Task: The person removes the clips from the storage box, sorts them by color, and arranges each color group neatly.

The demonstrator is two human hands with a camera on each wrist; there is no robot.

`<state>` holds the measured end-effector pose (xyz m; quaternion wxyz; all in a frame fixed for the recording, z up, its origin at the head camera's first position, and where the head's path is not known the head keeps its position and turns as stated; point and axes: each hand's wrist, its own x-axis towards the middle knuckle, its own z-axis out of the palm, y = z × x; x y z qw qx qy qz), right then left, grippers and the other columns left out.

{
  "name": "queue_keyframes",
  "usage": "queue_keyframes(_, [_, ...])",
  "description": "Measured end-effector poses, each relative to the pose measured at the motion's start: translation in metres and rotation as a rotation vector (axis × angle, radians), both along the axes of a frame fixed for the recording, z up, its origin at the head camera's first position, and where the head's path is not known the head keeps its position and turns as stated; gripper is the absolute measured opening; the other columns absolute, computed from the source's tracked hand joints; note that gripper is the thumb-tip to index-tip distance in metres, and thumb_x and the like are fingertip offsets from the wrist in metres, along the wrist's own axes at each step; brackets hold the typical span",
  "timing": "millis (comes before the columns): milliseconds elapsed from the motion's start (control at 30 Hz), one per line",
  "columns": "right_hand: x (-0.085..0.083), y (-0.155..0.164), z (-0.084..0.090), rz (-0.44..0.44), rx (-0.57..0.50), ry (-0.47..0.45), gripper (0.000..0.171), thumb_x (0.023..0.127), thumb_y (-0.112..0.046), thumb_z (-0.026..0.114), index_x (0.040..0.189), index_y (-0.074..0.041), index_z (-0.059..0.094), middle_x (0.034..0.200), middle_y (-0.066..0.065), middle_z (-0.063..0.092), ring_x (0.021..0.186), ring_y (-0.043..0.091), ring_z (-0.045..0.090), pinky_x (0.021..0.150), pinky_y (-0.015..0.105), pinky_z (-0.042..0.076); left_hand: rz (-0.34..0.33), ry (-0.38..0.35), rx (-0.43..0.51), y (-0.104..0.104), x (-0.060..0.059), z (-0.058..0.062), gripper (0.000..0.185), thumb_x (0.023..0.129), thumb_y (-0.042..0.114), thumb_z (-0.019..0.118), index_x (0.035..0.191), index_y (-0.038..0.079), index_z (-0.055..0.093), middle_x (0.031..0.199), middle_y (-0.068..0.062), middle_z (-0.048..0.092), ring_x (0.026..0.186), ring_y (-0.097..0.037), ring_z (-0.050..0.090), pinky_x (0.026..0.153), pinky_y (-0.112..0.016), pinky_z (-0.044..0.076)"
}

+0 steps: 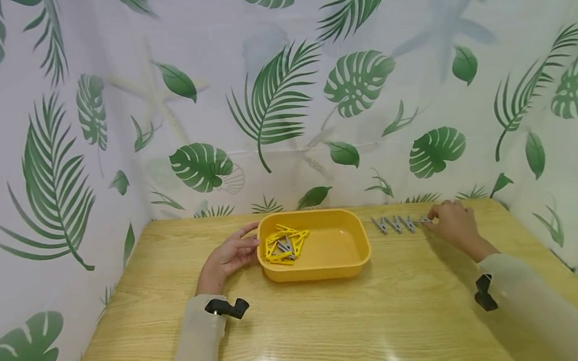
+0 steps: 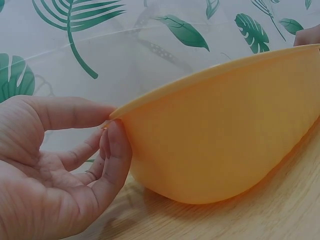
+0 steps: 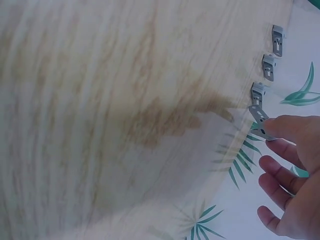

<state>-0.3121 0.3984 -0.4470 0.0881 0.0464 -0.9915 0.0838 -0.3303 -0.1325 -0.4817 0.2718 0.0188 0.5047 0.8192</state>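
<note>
1. The left hand [image 1: 231,254] is on the left end of the yellow tub [image 1: 341,263]. The left wrist view shows the thumb on top of the rim [image 2: 200,77] and the fingers [image 2: 116,150] against the outer wall just under it, so it's lightly pinching the rim, not clamped hard.
2. The tub sits flat on the wooden counter [image 1: 327,321], about mid-counter and toward the back curtain.
3. Inside the tub, at its left end, there's a loose pile of clothespins [image 1: 287,244], mostly yellow with a couple of grey ones mixed in.
4. The right hand [image 1: 453,223] is out to the right of the tub, near the back edge of the counter. It's got a grey clothespin [image 3: 261,121] nipped at the tips of the thumb and a finger, with the other fingers loosely bent and holding nothing.
5. That pin is the right end of a row of grey clothespins [image 1: 395,224] lying side by side on the counter, between the tub and the right hand.
</note>
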Motion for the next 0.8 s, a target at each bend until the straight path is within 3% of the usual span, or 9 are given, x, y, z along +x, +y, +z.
queue_keyframes(400, [-0.004, 0.001, -0.007, -0.02, -0.014, -0.005, 0.027, 0.093, -0.019, 0.07, 0.105, 0.006, 0.07, 0.104, 0.029, 0.065, 0.102, 0.052, 0.054, 0.088, 0.076, 0.034, 0.017, 0.0, -0.01, -0.002, 0.001, 0.002, 0.065, 0.1, -0.008, 0.049, 0.159, 0.009, 0.029, 0.131, -0.009, 0.055, 0.095, -0.012, 0.065, 0.076, -0.023, 0.056])
queue_keyframes(800, [-0.004, 0.006, -0.015, -0.033, -0.031, -0.066, 0.03, 0.094, -0.023, 0.068, 0.104, 0.005, 0.069, 0.109, 0.031, 0.065, 0.102, 0.053, 0.053, 0.088, 0.072, 0.035, 0.014, 0.004, -0.016, -0.001, 0.003, 0.001, 0.063, 0.101, -0.008, 0.048, 0.159, 0.009, 0.029, 0.132, -0.011, 0.054, 0.097, -0.013, 0.064, 0.078, -0.024, 0.056])
